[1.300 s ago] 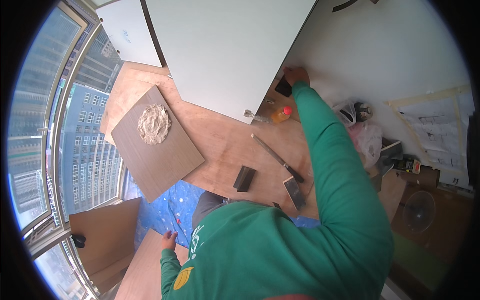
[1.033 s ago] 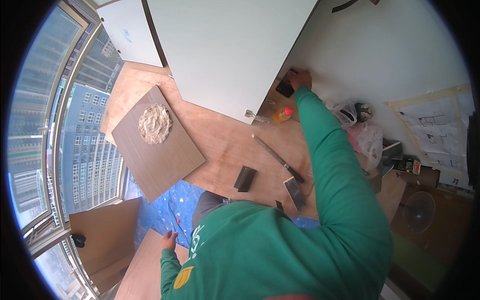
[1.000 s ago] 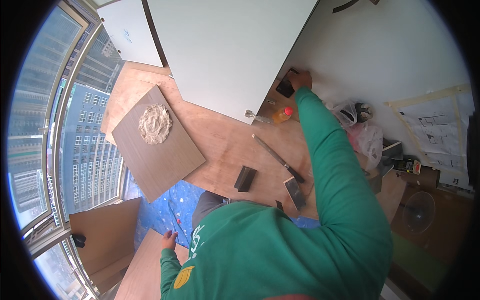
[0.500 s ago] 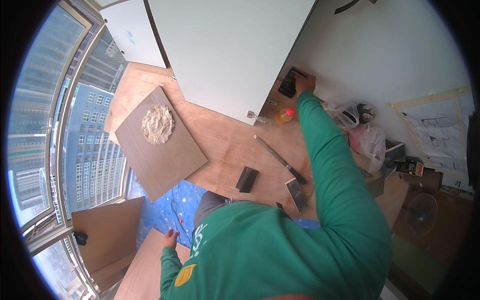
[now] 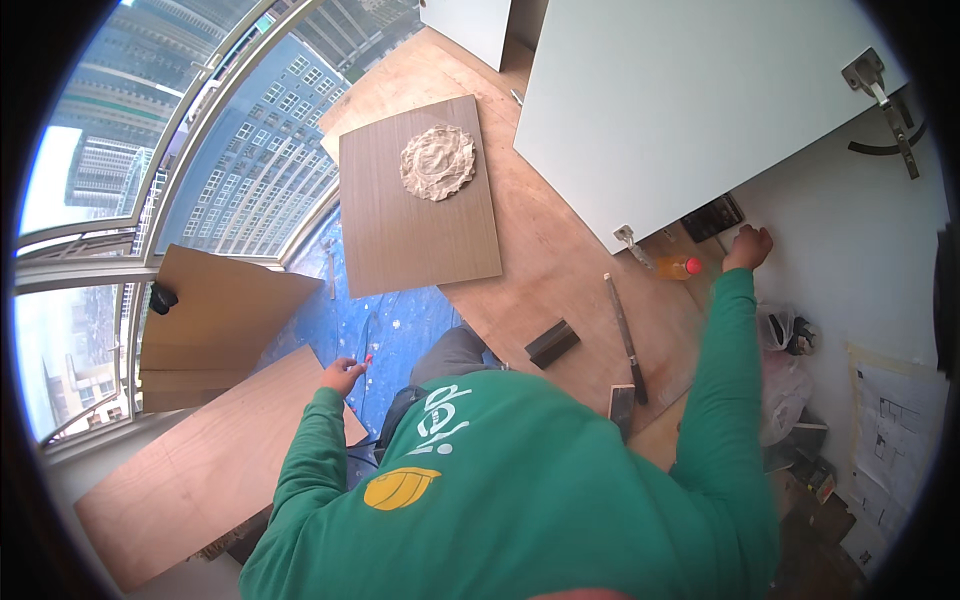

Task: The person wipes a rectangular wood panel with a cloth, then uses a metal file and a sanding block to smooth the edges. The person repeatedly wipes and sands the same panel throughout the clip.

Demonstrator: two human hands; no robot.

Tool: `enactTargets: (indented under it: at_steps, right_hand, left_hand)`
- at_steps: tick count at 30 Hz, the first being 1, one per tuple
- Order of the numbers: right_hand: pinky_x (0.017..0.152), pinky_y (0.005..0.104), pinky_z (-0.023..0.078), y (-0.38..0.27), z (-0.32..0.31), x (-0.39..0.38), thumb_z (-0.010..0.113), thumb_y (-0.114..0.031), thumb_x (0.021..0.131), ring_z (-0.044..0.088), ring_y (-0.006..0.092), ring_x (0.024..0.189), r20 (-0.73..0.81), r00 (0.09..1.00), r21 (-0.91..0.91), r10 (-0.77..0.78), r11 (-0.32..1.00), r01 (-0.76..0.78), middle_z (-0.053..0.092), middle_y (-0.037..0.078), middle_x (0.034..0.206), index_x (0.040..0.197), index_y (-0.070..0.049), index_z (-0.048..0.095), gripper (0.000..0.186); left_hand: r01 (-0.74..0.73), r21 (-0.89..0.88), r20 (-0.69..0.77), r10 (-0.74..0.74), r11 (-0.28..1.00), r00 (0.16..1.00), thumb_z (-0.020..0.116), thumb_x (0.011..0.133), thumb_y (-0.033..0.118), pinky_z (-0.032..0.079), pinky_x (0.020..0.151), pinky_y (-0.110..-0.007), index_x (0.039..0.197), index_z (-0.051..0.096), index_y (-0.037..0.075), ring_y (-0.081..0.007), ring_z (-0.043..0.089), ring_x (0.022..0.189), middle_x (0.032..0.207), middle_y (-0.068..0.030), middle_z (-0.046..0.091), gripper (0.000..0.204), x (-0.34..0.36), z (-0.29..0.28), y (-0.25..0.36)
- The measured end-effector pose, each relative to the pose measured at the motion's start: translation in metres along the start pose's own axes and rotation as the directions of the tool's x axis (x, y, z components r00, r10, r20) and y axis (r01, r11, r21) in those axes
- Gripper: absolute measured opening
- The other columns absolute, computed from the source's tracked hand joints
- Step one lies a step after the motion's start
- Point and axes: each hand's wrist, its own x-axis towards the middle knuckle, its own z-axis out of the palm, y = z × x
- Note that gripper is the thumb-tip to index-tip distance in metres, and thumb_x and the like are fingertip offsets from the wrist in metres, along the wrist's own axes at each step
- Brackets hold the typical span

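Note:
My right hand (image 5: 748, 248) is at the far right by the white wall, its fingers curled in and nothing seen in them. Just left of it, a flat black phone-like device (image 5: 712, 218) lies by the lower edge of the pale panel, apart from the hand. A small bottle of orange liquid with a red cap (image 5: 678, 267) lies near the wrist. At left, my left hand (image 5: 345, 374) hangs over the edge of a plywood board (image 5: 215, 455), fingers loosely stretched. A small red bit (image 5: 369, 358) shows by its fingertips; whether they touch cannot be told.
A brown board (image 5: 400, 250) carries a round mound of beige paste (image 5: 438, 162). On the plywood surface lie a dark block (image 5: 552, 344), a long stick-like tool (image 5: 625, 335) and a small dark slab (image 5: 621, 405). A large pale panel (image 5: 680, 100) covers the back. Blue sheeting (image 5: 385, 325) covers the floor.
My right hand has come off the black device, which stays by the panel. The whole view has turned, so the boards and tools sit elsewhere in the picture. My left hand remains low at left.

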Motion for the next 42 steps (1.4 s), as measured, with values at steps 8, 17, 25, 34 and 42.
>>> enactTargets:
  at_steps: [8, 17, 25, 34, 42]
  right_hand:
    - [0.077, 0.0319, 0.052, -0.025, -0.104, -0.193, 0.064, -0.037, 0.105, 0.063, 0.0166, 0.081, 0.216, 0.972, -0.135, 0.09, 0.989, -0.062, 0.059, 0.004, 0.082, 0.089, -0.005, 0.061, 0.036]
    - [0.057, 0.0302, 0.053, 0.0, -0.154, -0.401, 0.067, -0.013, 0.099, 0.056, 0.0118, 0.058, 0.77, 0.522, -0.502, 0.367, 0.854, 0.14, 0.056, 0.001, 0.071, 0.118, 0.001, 0.066, 0.023]
    - [0.076, 0.0281, 0.053, 0.027, -0.099, -0.402, 0.068, -0.024, 0.102, 0.063, 0.0108, 0.086, 0.834, 0.415, -0.478, 0.364, 0.852, 0.213, 0.068, 0.004, 0.093, 0.129, 0.001, 0.067, 0.036]
    - [0.087, 0.0342, 0.055, 0.048, 0.048, -0.455, 0.062, -0.029, 0.106, 0.069, 0.0204, 0.097, 0.82, 0.552, -0.348, 0.153, 0.899, 0.268, 0.073, 0.013, 0.106, 0.119, 0.001, 0.07, 0.033]
    - [0.099, 0.0398, 0.052, 0.059, 0.108, -0.506, 0.056, -0.026, 0.11, 0.063, 0.0298, 0.114, 0.711, 0.703, -0.317, 0.007, 0.896, 0.311, 0.059, 0.018, 0.134, 0.128, 0.002, 0.065, 0.035]
  left_hand:
    - [-0.098, 0.188, -0.117, 0.122, 0.977, 0.986, 0.056, 0.105, 0.048, 0.058, 0.075, -0.047, 0.091, 0.076, -0.004, -0.0357, 0.074, 0.075, 0.081, -0.0247, 0.074, 0.057, 0.031, 0.008, -0.001]
    - [-0.076, -0.002, 0.126, 0.076, 0.997, 0.989, 0.055, 0.106, 0.041, 0.057, 0.062, -0.043, 0.089, 0.073, -0.004, -0.0279, 0.07, 0.061, 0.074, -0.0143, 0.072, 0.052, 0.042, -0.003, 0.073]
    - [-0.366, -0.025, 0.337, 0.353, 0.93, 0.873, 0.066, 0.1, 0.035, 0.061, 0.087, -0.047, 0.15, 0.05, 0.006, -0.0359, 0.074, 0.104, 0.139, -0.0266, 0.062, 0.061, -0.002, -0.008, 0.12]
    - [-0.823, 0.246, 0.145, 0.82, 0.512, 0.553, 0.064, 0.102, 0.037, 0.049, 0.11, -0.046, 0.132, 0.066, 0.004, -0.0397, 0.06, 0.128, 0.139, -0.0198, 0.064, 0.046, 0.137, -0.022, 0.303]
    - [-0.513, 0.784, -0.069, 0.87, 0.35, 0.487, 0.028, 0.105, 0.071, 0.008, 0.131, -0.06, 0.167, 0.028, 0.03, -0.0385, 0.012, 0.162, 0.175, -0.0028, 0.022, 0.074, 0.303, -0.048, 0.434]
